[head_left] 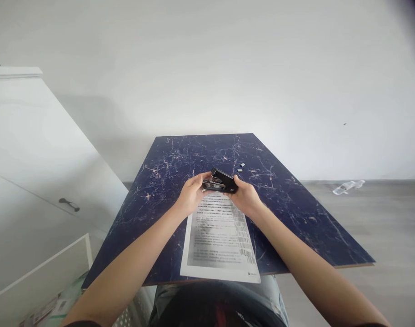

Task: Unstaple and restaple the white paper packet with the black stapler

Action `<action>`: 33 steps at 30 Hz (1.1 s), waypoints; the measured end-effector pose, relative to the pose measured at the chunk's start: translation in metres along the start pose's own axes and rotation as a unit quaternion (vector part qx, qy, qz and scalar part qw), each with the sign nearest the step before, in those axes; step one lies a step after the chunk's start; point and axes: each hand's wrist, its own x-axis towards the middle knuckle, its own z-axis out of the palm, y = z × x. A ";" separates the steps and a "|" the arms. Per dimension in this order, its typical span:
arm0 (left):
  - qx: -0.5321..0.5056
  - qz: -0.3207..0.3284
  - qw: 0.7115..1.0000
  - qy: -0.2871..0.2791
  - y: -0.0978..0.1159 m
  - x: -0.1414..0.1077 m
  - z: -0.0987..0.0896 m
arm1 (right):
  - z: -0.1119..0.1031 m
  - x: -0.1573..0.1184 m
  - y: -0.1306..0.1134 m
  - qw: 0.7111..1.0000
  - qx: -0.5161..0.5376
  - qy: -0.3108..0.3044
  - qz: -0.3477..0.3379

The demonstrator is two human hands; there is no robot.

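Between my hands, above the far end of a printed sheet, I hold a black stapler (225, 180) with its top arm raised away from the base. My left hand (191, 193) grips the stapler's front end at the left, its fingers closed round the base. The rear, hinged end sits in my right hand (245, 195), thumb on top. Under the stapler lies the printed paper (217, 240), covered in text, its near edge reaching past the table's front edge. Two small staple strips (241, 165) lie on the table beyond my right hand.
The dark blue marbled table (173, 159) stands against a white wall (207, 68). To the left is a white cabinet (40, 136) with a dark handle, and below it an open bin or drawer (57, 290) with papers. A clear plastic item (347, 187) lies on the floor at right.
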 end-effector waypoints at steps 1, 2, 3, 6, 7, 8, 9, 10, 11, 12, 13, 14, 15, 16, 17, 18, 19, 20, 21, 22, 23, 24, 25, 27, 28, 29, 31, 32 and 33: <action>-0.002 0.002 1.000 0.000 -0.003 0.000 0.001 | 0.000 0.000 0.001 1.000 0.000 -0.008 0.000; -0.004 -0.001 1.000 0.001 -0.004 0.000 0.001 | 0.000 0.000 0.003 1.000 -0.002 -0.016 0.001; -0.005 -0.008 1.000 0.001 -0.005 0.000 0.001 | -0.001 0.000 0.004 1.000 -0.005 -0.024 0.004; -0.011 -0.036 0.999 -0.006 -0.004 0.000 0.000 | -0.003 0.000 0.006 0.999 -0.016 -0.036 0.010; -0.015 -0.040 0.999 -0.008 -0.003 -0.001 0.000 | -0.003 0.000 0.006 0.999 -0.016 -0.036 0.006; -0.021 -0.040 0.999 -0.009 -0.002 -0.001 -0.001 | -0.003 0.000 0.006 0.999 -0.013 -0.036 0.002; -0.029 -0.038 0.999 -0.012 -0.001 -0.002 -0.001 | -0.004 0.000 0.006 0.999 -0.010 -0.036 -0.002; -0.035 -0.037 0.999 -0.018 0.000 -0.002 -0.002 | -0.004 0.000 0.005 0.999 -0.008 -0.035 -0.005; -0.037 -0.038 0.998 -0.027 0.000 -0.002 -0.003 | -0.004 0.000 0.005 0.999 -0.008 -0.036 -0.006; -0.035 -0.041 0.998 -0.036 0.001 -0.002 -0.003 | -0.004 0.000 0.004 0.999 -0.010 -0.038 -0.006; -0.028 -0.045 0.998 -0.045 0.002 -0.003 -0.005 | -0.004 0.000 0.004 0.999 -0.012 -0.040 -0.004; -0.020 -0.050 0.997 -0.053 0.003 -0.003 -0.006 | -0.004 0.000 0.004 0.999 -0.014 -0.042 -0.003; -0.013 -0.054 0.997 -0.058 0.004 -0.003 -0.007 | -0.004 0.000 0.004 0.999 -0.014 -0.044 -0.002; -0.008 -0.056 0.996 -0.062 0.006 -0.003 -0.008 | -0.004 0.000 0.004 0.999 -0.014 -0.044 -0.001; -0.006 -0.058 0.996 -0.068 0.007 -0.003 -0.009 | -0.003 0.000 0.003 0.999 -0.014 -0.044 -0.001; -0.004 -0.061 0.995 -0.076 0.008 -0.003 -0.010 | -0.003 0.000 0.003 0.999 -0.014 -0.044 -0.001; -0.004 -0.063 0.994 -0.084 0.009 -0.003 -0.011 | -0.004 0.000 0.003 0.999 -0.014 -0.046 -0.002; -0.004 -0.064 0.994 -0.091 0.009 -0.003 -0.012 | -0.004 -0.001 0.003 0.999 -0.015 -0.051 -0.003; -0.003 -0.065 0.993 -0.096 0.009 -0.003 -0.012 | -0.004 -0.001 0.003 0.998 -0.017 -0.058 -0.004; -0.002 -0.066 0.993 -0.097 0.009 -0.003 -0.012 | -0.003 -0.002 0.003 0.998 -0.019 -0.067 -0.004; 0.001 -0.067 0.993 -0.094 0.009 -0.003 -0.012 | -0.003 -0.003 0.003 0.997 -0.022 -0.073 -0.003; 0.005 -0.069 0.994 -0.088 0.009 -0.004 -0.011 | -0.002 -0.004 0.003 0.997 -0.025 -0.076 -0.002; 0.010 -0.071 0.994 -0.083 0.009 -0.004 -0.011 | -0.001 -0.005 0.003 0.997 -0.028 -0.075 -0.002; 0.015 -0.077 0.994 -0.075 0.010 -0.003 -0.010 | 0.001 -0.007 0.003 0.997 -0.032 -0.064 -0.009; 0.014 -0.076 0.994 -0.073 0.010 -0.003 -0.010 | 0.002 -0.007 0.002 0.997 -0.035 -0.060 -0.016; 0.010 -0.073 0.995 -0.071 0.010 -0.002 -0.010 | 0.003 -0.008 0.000 0.997 -0.039 -0.061 -0.023; 0.000 -0.063 0.996 -0.066 0.009 -0.001 -0.010 | 0.004 -0.009 -0.004 0.995 -0.061 -0.071 -0.043; 0.000 -0.058 0.996 -0.064 0.007 -0.001 -0.010 | 0.003 -0.009 -0.006 0.992 -0.085 -0.076 -0.053; 0.005 -0.056 0.996 -0.064 0.005 0.000 -0.010 | 0.002 -0.009 -0.009 0.988 -0.117 -0.078 -0.062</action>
